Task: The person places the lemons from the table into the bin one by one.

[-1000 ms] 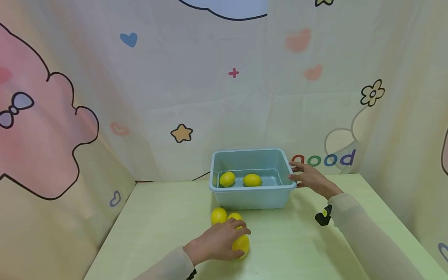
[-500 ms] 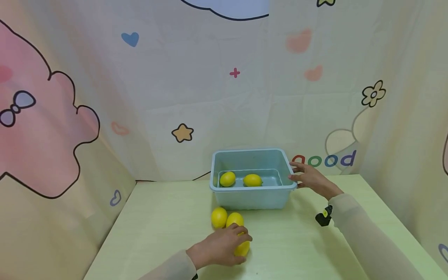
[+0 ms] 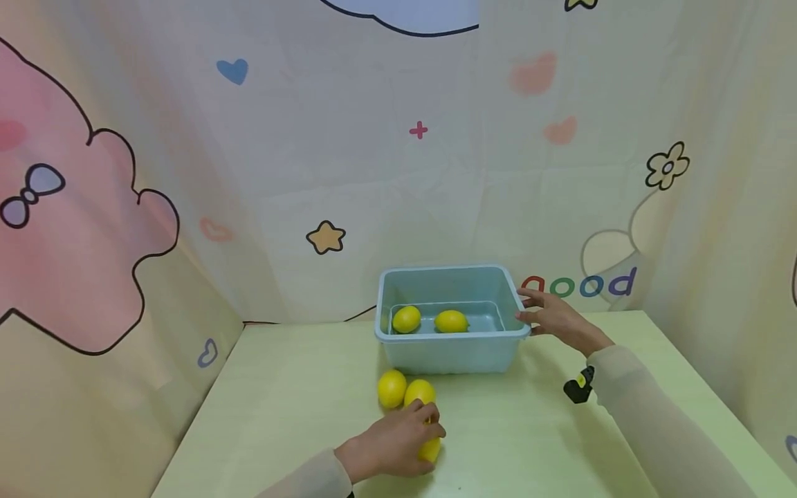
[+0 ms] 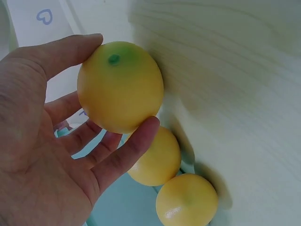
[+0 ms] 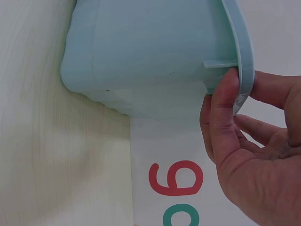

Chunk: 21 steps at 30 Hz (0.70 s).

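Near the front of the table, my left hand pinches a yellow lemon between thumb and fingers; its green-tinged stem end shows in the left wrist view. Just beyond that hand, two more lemons sit side by side, a left one and a right one partly behind my fingers. A light blue plastic basin stands behind them, with one lemon at its left and another lemon near its middle. My right hand grips the basin's right rim, thumb and fingers on either side of it.
The pale wooden table ends at a printed curtain right behind the basin, and curtain hangs at both sides too. A thin dark cord runs along the back edge, left of the basin.
My left hand has shifted slightly toward me along with its lemon, uncovering more of the right-hand lemon beyond it. My right hand has stayed on the basin's rim.
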Each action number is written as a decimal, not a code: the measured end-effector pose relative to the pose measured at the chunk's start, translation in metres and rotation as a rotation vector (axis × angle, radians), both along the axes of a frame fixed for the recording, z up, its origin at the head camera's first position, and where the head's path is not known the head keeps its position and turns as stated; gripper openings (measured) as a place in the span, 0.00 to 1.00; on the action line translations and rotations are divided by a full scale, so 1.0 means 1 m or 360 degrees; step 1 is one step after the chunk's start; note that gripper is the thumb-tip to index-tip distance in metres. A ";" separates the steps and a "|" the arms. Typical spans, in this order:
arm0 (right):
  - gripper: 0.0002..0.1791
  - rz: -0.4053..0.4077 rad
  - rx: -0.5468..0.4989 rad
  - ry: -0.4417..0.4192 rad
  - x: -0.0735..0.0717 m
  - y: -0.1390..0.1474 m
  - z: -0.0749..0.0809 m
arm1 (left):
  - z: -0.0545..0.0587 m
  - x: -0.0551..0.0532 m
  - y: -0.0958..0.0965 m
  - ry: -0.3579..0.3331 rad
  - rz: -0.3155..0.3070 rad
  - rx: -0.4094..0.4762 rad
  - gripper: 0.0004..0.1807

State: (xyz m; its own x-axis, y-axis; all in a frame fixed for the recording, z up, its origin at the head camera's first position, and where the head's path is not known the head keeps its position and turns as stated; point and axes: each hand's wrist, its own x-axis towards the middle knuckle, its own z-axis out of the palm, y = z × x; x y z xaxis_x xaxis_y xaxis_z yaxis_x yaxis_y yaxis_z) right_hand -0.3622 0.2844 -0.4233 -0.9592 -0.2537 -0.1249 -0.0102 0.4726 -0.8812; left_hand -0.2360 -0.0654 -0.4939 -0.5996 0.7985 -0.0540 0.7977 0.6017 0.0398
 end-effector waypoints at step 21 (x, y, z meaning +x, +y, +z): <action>0.41 -0.0002 -0.0016 -0.0023 0.000 0.000 -0.001 | -0.003 0.007 -0.001 -0.0300 0.0044 -0.0094 0.23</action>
State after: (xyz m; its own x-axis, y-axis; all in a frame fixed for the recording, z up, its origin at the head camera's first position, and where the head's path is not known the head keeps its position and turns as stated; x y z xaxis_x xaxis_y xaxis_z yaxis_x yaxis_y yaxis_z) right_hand -0.3622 0.2848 -0.4242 -0.9577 -0.2537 -0.1361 0.0031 0.4636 -0.8861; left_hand -0.2289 -0.0667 -0.4973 -0.5959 0.7741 -0.2136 0.7628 0.6288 0.1509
